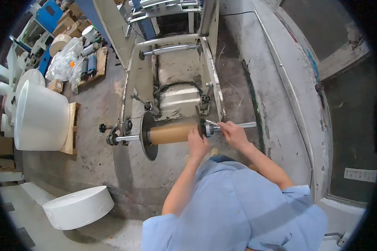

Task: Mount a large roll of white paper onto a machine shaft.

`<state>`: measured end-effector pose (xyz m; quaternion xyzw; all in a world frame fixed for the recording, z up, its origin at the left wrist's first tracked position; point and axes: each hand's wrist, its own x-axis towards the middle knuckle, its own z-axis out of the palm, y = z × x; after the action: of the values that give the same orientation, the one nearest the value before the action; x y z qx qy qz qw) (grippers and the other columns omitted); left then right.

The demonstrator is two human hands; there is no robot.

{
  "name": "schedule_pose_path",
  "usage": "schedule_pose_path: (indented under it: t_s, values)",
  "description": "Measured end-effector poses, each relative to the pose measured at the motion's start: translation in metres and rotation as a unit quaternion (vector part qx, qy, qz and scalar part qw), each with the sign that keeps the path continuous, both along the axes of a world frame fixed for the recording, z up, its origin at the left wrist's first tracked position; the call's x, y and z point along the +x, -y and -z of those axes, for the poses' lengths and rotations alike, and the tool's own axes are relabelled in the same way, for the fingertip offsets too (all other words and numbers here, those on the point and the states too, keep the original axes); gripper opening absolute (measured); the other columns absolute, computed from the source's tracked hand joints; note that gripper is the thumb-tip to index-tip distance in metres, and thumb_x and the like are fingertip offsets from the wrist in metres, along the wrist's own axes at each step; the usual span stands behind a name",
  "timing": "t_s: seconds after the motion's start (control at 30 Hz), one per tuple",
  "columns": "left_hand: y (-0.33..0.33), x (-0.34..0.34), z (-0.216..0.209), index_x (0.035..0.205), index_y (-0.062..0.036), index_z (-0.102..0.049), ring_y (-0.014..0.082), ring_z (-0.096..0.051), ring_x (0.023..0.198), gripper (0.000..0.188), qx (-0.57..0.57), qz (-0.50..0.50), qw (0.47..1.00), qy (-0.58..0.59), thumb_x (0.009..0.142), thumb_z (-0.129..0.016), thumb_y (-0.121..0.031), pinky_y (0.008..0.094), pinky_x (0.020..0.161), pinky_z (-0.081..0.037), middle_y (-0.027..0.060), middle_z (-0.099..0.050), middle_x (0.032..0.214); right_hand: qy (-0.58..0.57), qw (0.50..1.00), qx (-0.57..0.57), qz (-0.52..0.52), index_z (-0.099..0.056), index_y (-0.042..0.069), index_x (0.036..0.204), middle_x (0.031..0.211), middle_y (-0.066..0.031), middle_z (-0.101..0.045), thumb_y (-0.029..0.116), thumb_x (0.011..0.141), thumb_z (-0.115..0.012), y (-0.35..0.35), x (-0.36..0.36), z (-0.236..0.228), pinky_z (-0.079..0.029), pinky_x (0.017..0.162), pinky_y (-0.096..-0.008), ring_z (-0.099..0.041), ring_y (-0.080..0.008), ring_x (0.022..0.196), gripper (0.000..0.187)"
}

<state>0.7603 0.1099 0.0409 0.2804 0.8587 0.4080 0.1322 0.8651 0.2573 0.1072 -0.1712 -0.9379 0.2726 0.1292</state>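
A brown roll core [174,134] sits on a metal shaft [128,138] between a dark round left flange [148,136] and a thinner right flange [198,118]. My left hand [198,144] rests against the core's right end beside that flange, its fingers stretched up along it and slightly blurred. Right of the flange, my right hand [234,134] is closed on the end of a small light metal tool [213,122], whose exact kind I cannot make out. The tool's other end reaches the metal collar [209,130] on the shaft.
A pale machine frame [209,71] with a roller [171,49] stands ahead. Left are a large white roll [44,119] on a pallet [72,125], another white roll [78,207] on the floor, and plastic-wrapped goods [67,60]. A wall [268,62] runs along the right.
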Motion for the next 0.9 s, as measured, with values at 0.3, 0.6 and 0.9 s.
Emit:
schedule_pose_path:
  t_s: [0.3,0.6,0.9]
  values:
    - [-0.006,-0.005,-0.010,0.127,0.0042,-0.044,0.0439,-0.047,0.110,0.049,-0.006,0.014,0.999,0.034,0.080,-0.055,-0.008,0.0500,0.094,-0.040,0.0265,-0.050,0.116,0.063,0.998,0.026,0.004,-0.061,0.012,0.112,0.086,-0.0122,-0.060,0.010,0.085,-0.056,-0.001,-0.005,-0.005,-0.051,0.059,-0.0456,-0.062,-0.0360,0.073,0.028]
    - [-0.015,-0.012,-0.011,0.120,0.0009,-0.051,0.0432,-0.051,0.106,0.039,-0.039,0.005,0.997,0.060,0.083,-0.054,-0.010,0.0492,0.092,-0.040,0.0249,-0.055,0.110,0.008,0.999,0.043,-0.021,-0.062,0.008,0.108,0.082,-0.0138,-0.060,0.007,0.082,-0.056,-0.010,-0.007,0.015,-0.051,0.062,-0.0465,-0.062,-0.0364,0.071,0.026]
    - [-0.015,-0.012,-0.010,0.114,0.0013,-0.053,0.0437,-0.052,0.101,0.034,0.003,0.011,0.999,0.045,0.081,-0.056,-0.007,0.0487,0.089,-0.041,0.0246,-0.055,0.105,0.038,0.991,0.003,-0.126,-0.065,0.009,0.109,0.087,-0.0144,-0.063,0.012,0.085,-0.057,-0.069,-0.019,0.043,-0.051,0.070,-0.0448,-0.062,-0.0355,0.082,0.025]
